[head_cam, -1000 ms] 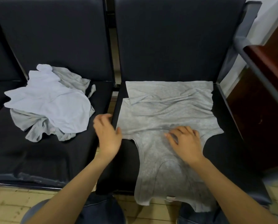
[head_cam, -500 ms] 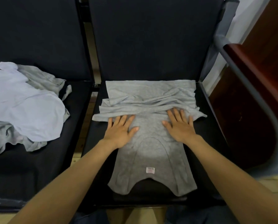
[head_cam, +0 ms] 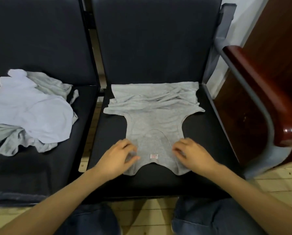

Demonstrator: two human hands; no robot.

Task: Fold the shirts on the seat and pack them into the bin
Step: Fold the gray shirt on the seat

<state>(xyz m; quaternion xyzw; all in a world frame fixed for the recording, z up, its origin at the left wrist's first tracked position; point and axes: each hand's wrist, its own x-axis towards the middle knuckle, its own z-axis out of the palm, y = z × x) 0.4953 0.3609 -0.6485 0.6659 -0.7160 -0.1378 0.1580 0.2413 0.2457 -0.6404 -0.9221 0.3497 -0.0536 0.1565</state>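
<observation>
Pinching the shoulder straps of the grey shirt (head_cam: pixel 152 119), the left hand (head_cam: pixel 120 157) and the right hand (head_cam: pixel 191 156) sit either side of the neck label. Their fingers (head_cam: pixel 124 145) are curled into the cloth, though blur softens the detail. The shirt lies spread on the right-hand seat (head_cam: pixel 214 133), neckline toward the person, its far hem rumpled against the backrest. If the next fold carries the near end away, those wrinkles could get trapped as creases or skew the fold. Uneven pull between the hands would twist it. More shirts (head_cam: pixel 31 112) wait heaped on the neighbouring seat; no bin shows.
</observation>
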